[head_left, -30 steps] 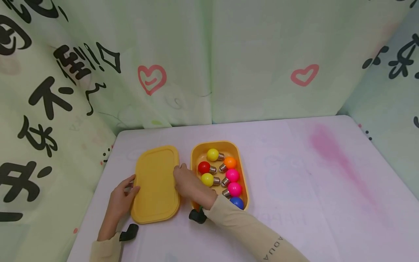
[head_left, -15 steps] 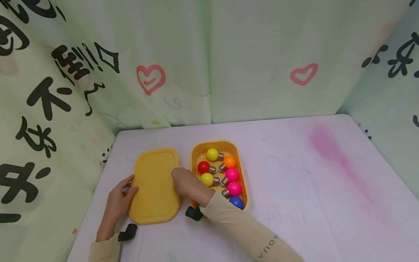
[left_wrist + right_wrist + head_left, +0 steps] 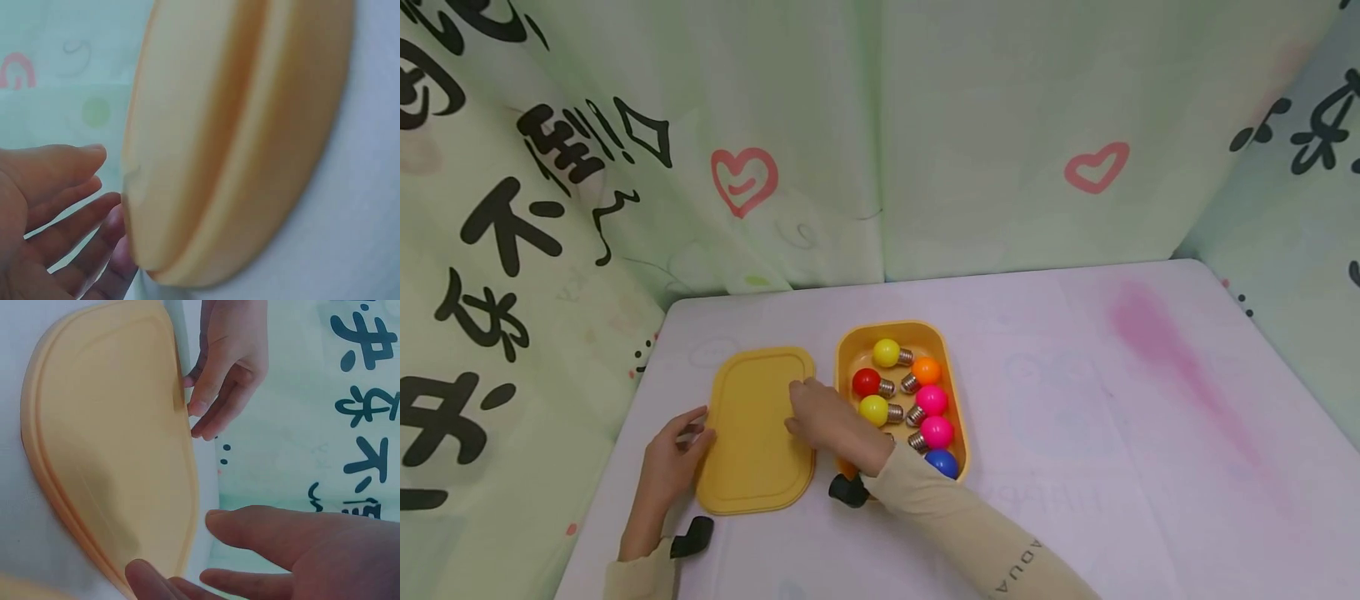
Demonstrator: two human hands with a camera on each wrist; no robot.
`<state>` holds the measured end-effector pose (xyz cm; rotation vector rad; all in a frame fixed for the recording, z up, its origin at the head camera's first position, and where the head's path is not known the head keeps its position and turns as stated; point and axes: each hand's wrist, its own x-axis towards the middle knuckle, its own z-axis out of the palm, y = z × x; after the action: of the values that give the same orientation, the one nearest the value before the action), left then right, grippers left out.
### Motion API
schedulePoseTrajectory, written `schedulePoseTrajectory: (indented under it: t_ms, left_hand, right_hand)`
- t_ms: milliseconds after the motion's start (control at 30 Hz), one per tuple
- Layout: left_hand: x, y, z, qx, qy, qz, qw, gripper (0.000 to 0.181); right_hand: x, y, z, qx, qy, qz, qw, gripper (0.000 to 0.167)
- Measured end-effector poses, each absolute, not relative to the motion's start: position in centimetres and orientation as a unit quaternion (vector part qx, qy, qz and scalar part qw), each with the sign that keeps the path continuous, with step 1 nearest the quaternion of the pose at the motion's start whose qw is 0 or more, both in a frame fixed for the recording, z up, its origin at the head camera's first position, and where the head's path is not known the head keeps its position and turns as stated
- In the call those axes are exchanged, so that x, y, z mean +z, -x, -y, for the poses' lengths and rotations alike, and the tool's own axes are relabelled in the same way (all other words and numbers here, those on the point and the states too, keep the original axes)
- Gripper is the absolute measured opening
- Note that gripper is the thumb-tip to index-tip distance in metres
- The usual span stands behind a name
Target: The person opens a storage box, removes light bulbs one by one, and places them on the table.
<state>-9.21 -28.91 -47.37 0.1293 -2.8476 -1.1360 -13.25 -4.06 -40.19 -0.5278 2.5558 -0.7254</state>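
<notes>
A yellow rounded-rectangle lid [image 3: 756, 442] lies on the left part of the table. At its left edge, my left hand [image 3: 672, 454] touches the rim with its fingertips, and the left wrist view shows the thumb [image 3: 69, 164] apart from it. My right hand [image 3: 835, 421] is over the lid's right edge, its fingers spread and holding nothing in the right wrist view. Whether those fingertips touch the lid, I cannot tell. Just right of the lid stands a yellow box [image 3: 951, 375] with several coloured bulbs in it. My right forearm hides the box's near left corner.
In the box lie a red bulb [image 3: 866, 382], an orange bulb [image 3: 927, 371], a blue bulb [image 3: 942, 462] and several yellow and pink ones. A pale cloth [image 3: 1075, 467] covers the table. Printed curtains [image 3: 970, 150] stand behind it and at both sides.
The lid's far edge has come slightly toward me. My right hand has loosened from the lid's right edge and its fingers have spread. My left hand has barely moved.
</notes>
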Motion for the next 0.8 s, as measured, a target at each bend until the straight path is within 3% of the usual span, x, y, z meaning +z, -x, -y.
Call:
schedulePoseTrajectory:
  t_ms: [167,433,800]
  left_hand:
    - [-47.0,9.1,28.4,-0.378,-0.04,0.924,0.045,0.039]
    - [-45.5,8.8,27.0,-0.386,-0.024,0.917,0.102,0.034]
    - [-44.5,8.0,24.5,-0.438,-0.052,0.892,0.093,0.029]
  right_hand:
    - [-40.0,13.2,3.6,-0.256,0.212,-0.924,0.189,0.048]
    - [-39.0,12.6,2.0,-0.249,0.248,-0.926,0.135,0.049]
    - [-38.6,12.1,-1.0,-0.29,0.261,-0.914,0.109,0.044]
